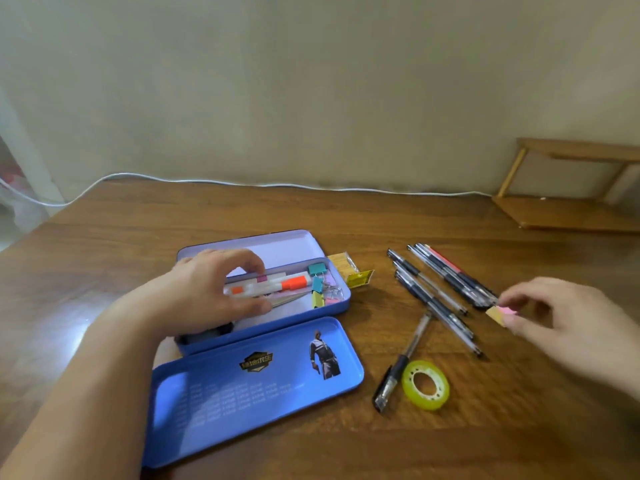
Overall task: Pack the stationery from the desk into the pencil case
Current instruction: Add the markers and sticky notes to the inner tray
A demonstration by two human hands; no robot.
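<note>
The left hand (211, 292) reaches into the open blue tin pencil case (304, 317), fingers curled down over the white highlighters (273, 285) with orange and purple bands that lie along its tray; whether it actually grips one I cannot tell. Coloured binder clips (317, 284) crowd the tray's right end. The case's blue lid (256, 386) lies flat in front of it, inside face down, touching the tray's near wall. Just beside the case's right end sits a small yellow packet (351, 271). Bare wooden desk (381, 216) stretches behind to the wall, where a white cable (242, 183) runs. Right of the packet, several black gel pens (440, 292) lie fanned, with one more pen (403, 363) nearer, beside a yellow-green tape roll (426, 384). The right hand (568, 317) pinches a small pink-and-tan sticky-note pad (500, 314) between thumb and fingertips at the pens' near tips.
</note>
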